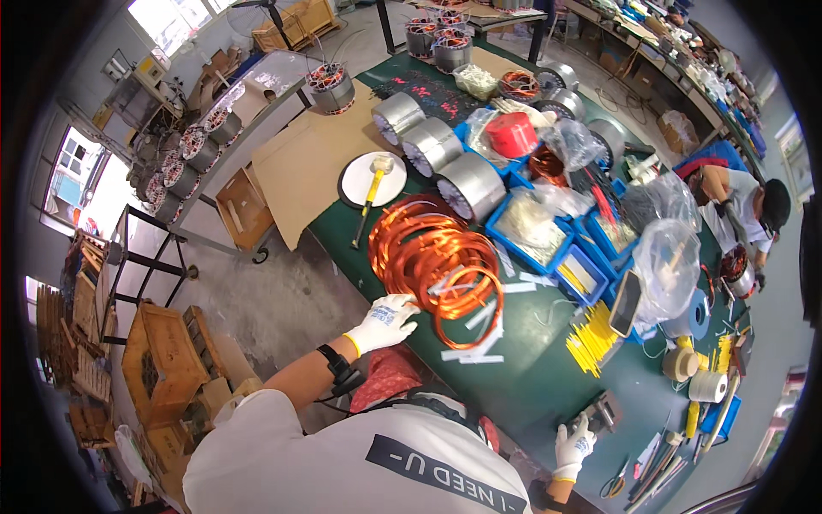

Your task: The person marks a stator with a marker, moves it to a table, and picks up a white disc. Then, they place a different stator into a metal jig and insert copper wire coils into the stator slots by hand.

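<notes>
While a heap of orange copper wire coils (419, 248) lies near the edge of the green table (514, 394), the white-gloved left hand (383, 324) touches its near side, fingers bent; whether they grip wire, I cannot tell. The gloved right hand (574, 448) is at a grey metal block (606, 413), its hold unclear. Beyond the coils, a yellow-handled hammer (374, 190) lies across a round white disc (396, 182), beside silver stator cores (476, 182).
</notes>
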The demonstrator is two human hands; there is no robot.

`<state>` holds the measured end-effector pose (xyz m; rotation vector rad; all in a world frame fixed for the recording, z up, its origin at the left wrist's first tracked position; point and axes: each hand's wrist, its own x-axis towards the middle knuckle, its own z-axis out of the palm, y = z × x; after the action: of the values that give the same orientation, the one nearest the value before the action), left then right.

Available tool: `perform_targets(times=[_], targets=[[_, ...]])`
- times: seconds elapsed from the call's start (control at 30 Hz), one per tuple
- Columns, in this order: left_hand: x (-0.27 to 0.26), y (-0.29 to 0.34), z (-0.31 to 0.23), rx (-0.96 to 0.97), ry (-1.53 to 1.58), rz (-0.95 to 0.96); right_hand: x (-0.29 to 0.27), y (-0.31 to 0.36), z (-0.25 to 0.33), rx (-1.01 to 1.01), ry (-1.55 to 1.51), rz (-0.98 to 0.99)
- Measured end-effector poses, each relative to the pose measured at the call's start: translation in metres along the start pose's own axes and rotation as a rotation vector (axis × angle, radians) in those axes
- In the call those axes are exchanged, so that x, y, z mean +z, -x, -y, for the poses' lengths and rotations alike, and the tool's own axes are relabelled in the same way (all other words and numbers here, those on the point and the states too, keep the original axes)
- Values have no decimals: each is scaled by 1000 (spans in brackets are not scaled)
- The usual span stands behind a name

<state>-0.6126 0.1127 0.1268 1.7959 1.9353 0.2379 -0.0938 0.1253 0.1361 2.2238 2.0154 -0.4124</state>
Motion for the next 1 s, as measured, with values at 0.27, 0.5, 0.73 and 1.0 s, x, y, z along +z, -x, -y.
perform_targets(times=[0.27, 0.5, 0.73, 1.0], targets=[[-86, -43, 137, 139, 348, -108, -79, 23, 305, -392, -427, -88], [-167, -41, 214, -172, 799, -71, -121, -12, 461, -688, -432, -177], [-214, -57, 242, -163, 837, -227, -182, -77, 526, -500, -1201, 213], [-269, -153, 281, -160, 1630, -34, -179, -236, 645, -299, -1841, 691]])
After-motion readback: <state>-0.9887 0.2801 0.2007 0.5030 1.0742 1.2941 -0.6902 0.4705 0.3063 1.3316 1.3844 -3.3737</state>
